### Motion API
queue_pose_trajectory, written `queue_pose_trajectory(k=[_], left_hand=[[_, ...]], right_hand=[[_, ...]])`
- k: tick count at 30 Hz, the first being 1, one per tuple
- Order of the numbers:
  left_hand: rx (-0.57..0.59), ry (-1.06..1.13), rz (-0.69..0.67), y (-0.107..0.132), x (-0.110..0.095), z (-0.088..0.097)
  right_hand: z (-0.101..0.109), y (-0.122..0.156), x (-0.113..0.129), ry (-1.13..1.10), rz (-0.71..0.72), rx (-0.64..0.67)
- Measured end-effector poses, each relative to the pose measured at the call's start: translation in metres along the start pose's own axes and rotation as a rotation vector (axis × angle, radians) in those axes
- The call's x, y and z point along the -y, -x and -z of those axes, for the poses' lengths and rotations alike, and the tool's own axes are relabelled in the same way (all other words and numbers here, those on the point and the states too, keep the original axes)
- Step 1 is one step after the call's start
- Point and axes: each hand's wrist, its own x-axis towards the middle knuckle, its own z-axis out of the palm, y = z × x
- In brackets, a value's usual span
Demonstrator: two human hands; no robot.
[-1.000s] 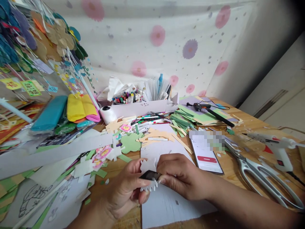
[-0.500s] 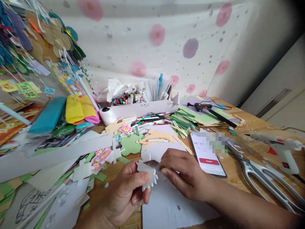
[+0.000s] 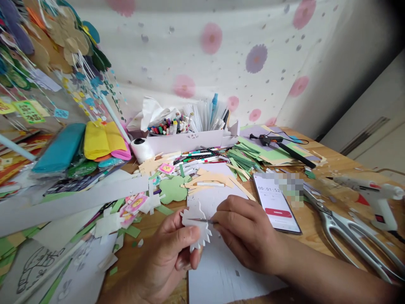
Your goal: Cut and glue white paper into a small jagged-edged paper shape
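In the head view, the left hand (image 3: 164, 257) pinched a white, jagged-edged paper cutout (image 3: 196, 228) between thumb and fingers, holding it just above the near edge of the tabletop (image 3: 329, 162). The right hand (image 3: 245, 236) was closed around a thin blade-like tool (image 3: 202, 220) whose tip touched the cutout; what kind of tool it was could not be told. Under both hands lay a white sheet (image 3: 218, 270). Just right of the right hand, a phone (image 3: 276, 204) lay face up, its screen reading 00:01:52 above a red button. Large scissors (image 3: 344, 232) and a white glue gun (image 3: 371, 196) lay toward the right edge. A white box of markers (image 3: 190, 135) stood at the far edge; the writing on its front was too small to read.
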Motion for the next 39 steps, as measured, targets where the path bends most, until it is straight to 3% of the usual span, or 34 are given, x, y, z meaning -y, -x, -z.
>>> queue_pose_trajectory(k=[3,16,32,39], left_hand=[[-0.010,-0.025,-0.030,-0.001,-0.001,-0.001],[0.004,0.022,-0.007,-0.002,0.003,0.001],[0.085,0.098,0.053,0.001,0.003,-0.005],[0.055,0.095,0.034,-0.003,0.002,-0.005]], right_hand=[[-0.001,0.001,0.000,0.026,0.014,-0.055],[-0.006,0.001,-0.001,0.113,0.032,0.009],[-0.016,0.009,-0.003,0.284,0.086,-0.053],[-0.017,0.009,-0.005,0.309,0.088,-0.074]])
